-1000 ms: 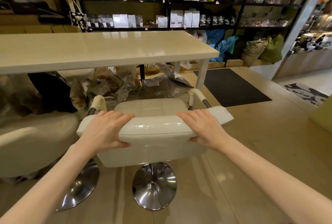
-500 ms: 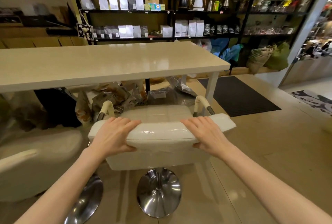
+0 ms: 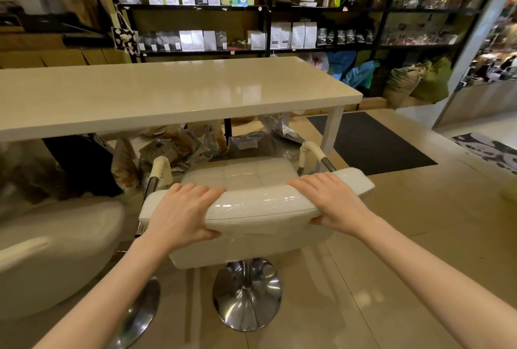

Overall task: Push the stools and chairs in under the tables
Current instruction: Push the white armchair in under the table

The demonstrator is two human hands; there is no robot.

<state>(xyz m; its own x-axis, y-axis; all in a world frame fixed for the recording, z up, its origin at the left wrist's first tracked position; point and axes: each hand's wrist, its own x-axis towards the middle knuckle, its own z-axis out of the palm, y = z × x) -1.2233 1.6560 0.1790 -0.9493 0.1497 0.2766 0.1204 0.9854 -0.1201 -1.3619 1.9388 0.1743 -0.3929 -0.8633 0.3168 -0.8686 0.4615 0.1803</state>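
Observation:
A white padded stool [image 3: 257, 206] with two armrests and a round chrome base [image 3: 247, 294] stands in front of the long cream table [image 3: 167, 91], its seat just short of the table's near edge. My left hand [image 3: 183, 215] grips the left part of its low backrest, fingers over the top. My right hand [image 3: 331, 201] grips the right part of the same backrest. A second white stool [image 3: 56, 253] stands to the left, with its own chrome base [image 3: 140, 318] beside the first.
Crumpled foil and paper bags [image 3: 179, 150] lie on the floor under the table. The table's white leg [image 3: 331, 130] stands right of the stool's right armrest. A dark mat [image 3: 369, 141] lies beyond. Stocked shelves [image 3: 279, 13] line the back wall.
The stool has slid forward toward the table with both hands on its backrest, and my view has followed it closer to the table.

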